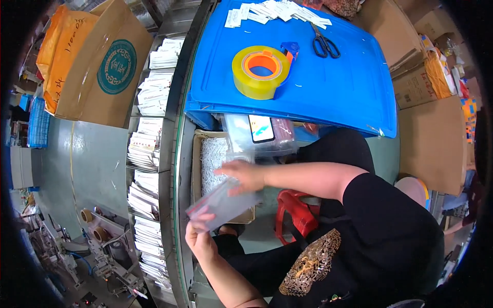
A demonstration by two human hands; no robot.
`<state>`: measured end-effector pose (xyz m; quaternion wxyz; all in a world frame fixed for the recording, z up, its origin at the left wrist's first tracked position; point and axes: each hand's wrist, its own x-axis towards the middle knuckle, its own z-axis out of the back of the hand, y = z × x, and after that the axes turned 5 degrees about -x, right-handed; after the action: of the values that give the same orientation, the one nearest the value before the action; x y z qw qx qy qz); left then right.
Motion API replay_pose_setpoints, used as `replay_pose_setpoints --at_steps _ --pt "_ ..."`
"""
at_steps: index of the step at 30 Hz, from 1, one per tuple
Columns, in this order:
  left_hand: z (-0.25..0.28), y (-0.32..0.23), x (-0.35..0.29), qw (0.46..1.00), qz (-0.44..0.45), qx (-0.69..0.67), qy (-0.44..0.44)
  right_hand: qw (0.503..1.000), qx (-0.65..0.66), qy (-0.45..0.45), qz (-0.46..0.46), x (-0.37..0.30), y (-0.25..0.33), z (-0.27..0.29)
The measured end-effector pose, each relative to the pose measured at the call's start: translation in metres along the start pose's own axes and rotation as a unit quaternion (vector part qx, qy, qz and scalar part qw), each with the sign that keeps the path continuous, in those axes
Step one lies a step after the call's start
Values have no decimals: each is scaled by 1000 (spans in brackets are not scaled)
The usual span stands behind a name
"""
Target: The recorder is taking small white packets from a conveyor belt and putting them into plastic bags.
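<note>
My left hand [202, 243] is closed on one end of a clear plastic zip bag [222, 204], near its red strip. Some of its fingers show through the plastic. Over the bag's other end is my right hand [245, 176], slightly blurred, with its fingers stretched out and the thumb apart. I cannot tell whether it touches the bag. Beneath both hands stands a carton [197, 154] holding a mass of small white pieces [212, 156]. A phone with a lit screen [261, 128] lies on clear plastic bags [237, 131] just beyond my right hand.
A blue plastic lid [339, 87] carries a tape roll [246, 84], black-handled scissors [325, 45] and white cards [277, 10]. Left of me, a metal rack [165, 205] holds stacks of white packets [146, 142]. A red stool [295, 215] stands near my legs; cardboard boxes [431, 143] line the right.
</note>
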<state>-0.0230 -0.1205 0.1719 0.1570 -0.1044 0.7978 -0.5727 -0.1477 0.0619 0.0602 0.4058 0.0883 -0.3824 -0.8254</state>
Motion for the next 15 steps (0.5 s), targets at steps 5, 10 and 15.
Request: replay_pose_setpoints --at_steps 5,10,15 --pt "5 5 -1 999 -17 -37 31 921 239 287 -114 -5 38 30" --pt "4 11 8 971 -56 116 -202 900 330 260 -119 -18 45 30" --pt "2 14 0 954 6 298 -34 988 102 -32 -110 -14 62 29"
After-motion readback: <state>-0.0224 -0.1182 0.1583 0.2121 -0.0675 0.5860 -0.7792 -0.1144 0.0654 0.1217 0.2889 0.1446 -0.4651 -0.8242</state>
